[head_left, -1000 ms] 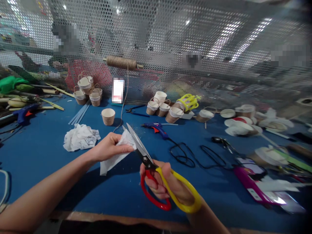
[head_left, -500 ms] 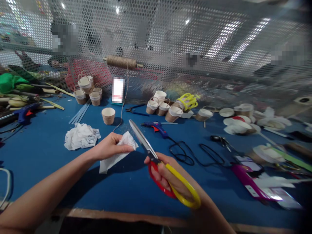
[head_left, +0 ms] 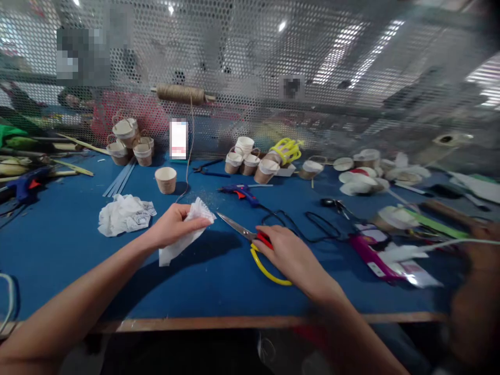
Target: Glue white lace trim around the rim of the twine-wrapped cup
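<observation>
Pinched in my left hand (head_left: 175, 225) is a crumpled piece of white tissue-like material (head_left: 199, 211), with a flap hanging below the fingers. My right hand (head_left: 287, 255) grips scissors (head_left: 238, 227) with one red and one yellow handle; the blades look closed and point left, their tip close to the white piece. A bunched white heap (head_left: 125, 214) of similar material lies left of my left hand. Behind that hand stands an open paper cup (head_left: 166, 180) with a brown wrap.
A blue glue gun (head_left: 240, 192) lies beyond the scissors, its black cord trailing right. Small handled cups (head_left: 142, 152) stand along the mesh panel. A twine spool (head_left: 180, 95) hangs above. At the right lie a purple packet (head_left: 371, 255) and someone's blurred arm (head_left: 474, 286).
My right hand has turned the scissors from pointing steeply up to lying flatter, pointing left toward the white piece. My left hand keeps its hold. The view has shifted slightly right.
</observation>
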Motion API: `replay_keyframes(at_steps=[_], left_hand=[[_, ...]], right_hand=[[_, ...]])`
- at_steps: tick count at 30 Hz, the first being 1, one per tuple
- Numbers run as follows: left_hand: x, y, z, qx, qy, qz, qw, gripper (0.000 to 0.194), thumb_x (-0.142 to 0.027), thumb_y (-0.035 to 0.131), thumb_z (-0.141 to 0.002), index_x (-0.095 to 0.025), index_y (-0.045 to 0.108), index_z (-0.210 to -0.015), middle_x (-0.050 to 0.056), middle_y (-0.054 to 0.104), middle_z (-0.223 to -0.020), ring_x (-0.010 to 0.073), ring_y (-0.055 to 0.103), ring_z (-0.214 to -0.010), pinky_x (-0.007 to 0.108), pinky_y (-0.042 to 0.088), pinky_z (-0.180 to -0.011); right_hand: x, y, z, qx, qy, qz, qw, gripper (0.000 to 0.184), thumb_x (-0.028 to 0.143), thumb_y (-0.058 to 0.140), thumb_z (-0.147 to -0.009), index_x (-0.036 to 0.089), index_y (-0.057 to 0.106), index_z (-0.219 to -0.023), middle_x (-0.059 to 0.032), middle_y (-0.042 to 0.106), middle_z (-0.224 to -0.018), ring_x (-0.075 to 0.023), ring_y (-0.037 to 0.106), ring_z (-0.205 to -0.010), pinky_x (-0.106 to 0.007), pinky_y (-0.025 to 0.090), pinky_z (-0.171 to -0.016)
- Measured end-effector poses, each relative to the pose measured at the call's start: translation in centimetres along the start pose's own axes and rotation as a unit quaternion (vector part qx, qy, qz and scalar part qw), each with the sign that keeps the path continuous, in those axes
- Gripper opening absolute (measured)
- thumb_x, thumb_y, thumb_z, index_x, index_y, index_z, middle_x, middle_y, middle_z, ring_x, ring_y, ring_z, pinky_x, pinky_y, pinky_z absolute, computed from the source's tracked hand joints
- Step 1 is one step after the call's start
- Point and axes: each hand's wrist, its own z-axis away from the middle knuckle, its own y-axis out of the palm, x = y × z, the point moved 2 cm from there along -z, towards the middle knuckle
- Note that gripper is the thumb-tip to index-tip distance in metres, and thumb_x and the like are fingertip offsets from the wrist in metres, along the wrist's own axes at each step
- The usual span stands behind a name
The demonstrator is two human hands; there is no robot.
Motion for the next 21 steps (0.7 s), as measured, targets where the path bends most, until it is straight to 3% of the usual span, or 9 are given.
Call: replay_keyframes(at_steps=[3, 6, 9, 14, 18, 21], left_hand=[[-0.1, 0.6, -0.1, 0.012, 0.022, -0.023, 0.999, 0.031, -0.042, 0.061, -0.070, -0.013, 0.055, -0.061, -0.005, 0.042, -0.052, 0.0061, 0.034, -0.048, 0.020, 0.027, -0.047], [-0.4, 1.2, -0.1, 0.046, 0.051, -0.030, 0.997, 0.028, -0.040, 0.059, -0.071, -0.013, 0.056, -0.064, -0.005, 0.041, -0.054, 0.0063, 0.033, -0.050, 0.020, 0.027, -0.048], [-0.5, 1.3, 0.0, 0.089, 0.058, -0.045, 0.993, 0.028, -0.040, 0.059, -0.071, -0.014, 0.052, -0.063, -0.006, 0.039, -0.055, 0.0062, 0.032, -0.051, 0.020, 0.026, -0.048], [-0.3, 0.1, 0.7, 0.163, -0.011, -0.042, 0.986, 0.030, -0.043, 0.061, -0.071, -0.015, 0.051, -0.076, -0.005, 0.044, -0.062, 0.0066, 0.038, -0.052, 0.019, 0.028, -0.046], [0.0, -1.9, 1.7, 0.237, -0.096, -0.030, 0.966, 0.034, -0.040, 0.063, -0.070, -0.017, 0.051, -0.092, -0.005, 0.050, -0.062, 0.0072, 0.043, -0.051, 0.019, 0.031, -0.047], [-0.1, -3.7, 2.1, 0.225, -0.105, -0.084, 0.965, 0.035, -0.038, 0.063, -0.071, -0.017, 0.053, -0.098, -0.008, 0.046, -0.056, 0.0062, 0.038, -0.047, 0.019, 0.029, -0.046]], right_hand=[[3.2, -1.2, -0.3, -0.044, -0.063, -0.200, 0.977, 0.023, 0.037, 0.054, -0.081, 0.019, 0.061, -0.094, -0.0072, 0.064, -0.090, -0.0188, 0.060, -0.077, -0.031, 0.048, -0.070], [5.9, -1.1, -1.4, -0.067, -0.078, -0.321, 0.942, 0.027, 0.036, 0.061, -0.075, 0.019, 0.056, -0.096, -0.0067, 0.063, -0.095, -0.0172, 0.059, -0.078, -0.030, 0.049, -0.067], [7.1, 0.1, -2.8, -0.011, -0.075, -0.408, 0.910, 0.030, 0.029, 0.063, -0.073, 0.016, 0.056, -0.099, -0.0059, 0.063, -0.088, -0.0159, 0.059, -0.076, -0.031, 0.049, -0.070], [6.4, 0.7, -3.8, -0.014, -0.065, -0.475, 0.877, 0.021, 0.025, 0.058, -0.073, 0.015, 0.060, -0.092, 0.0009, 0.054, -0.069, -0.0101, 0.052, -0.060, -0.026, 0.047, -0.060], [4.2, 0.8, -3.8, -0.045, -0.014, -0.460, 0.887, 0.025, 0.027, 0.059, -0.071, 0.015, 0.059, -0.092, 0.0017, 0.052, -0.067, -0.0088, 0.048, -0.054, -0.023, 0.043, -0.051], [2.8, 1.3, -3.5, -0.053, 0.013, -0.441, 0.896, 0.025, 0.028, 0.057, -0.070, 0.014, 0.058, -0.092, 0.0013, 0.052, -0.066, -0.0093, 0.047, -0.052, -0.024, 0.041, -0.048]])
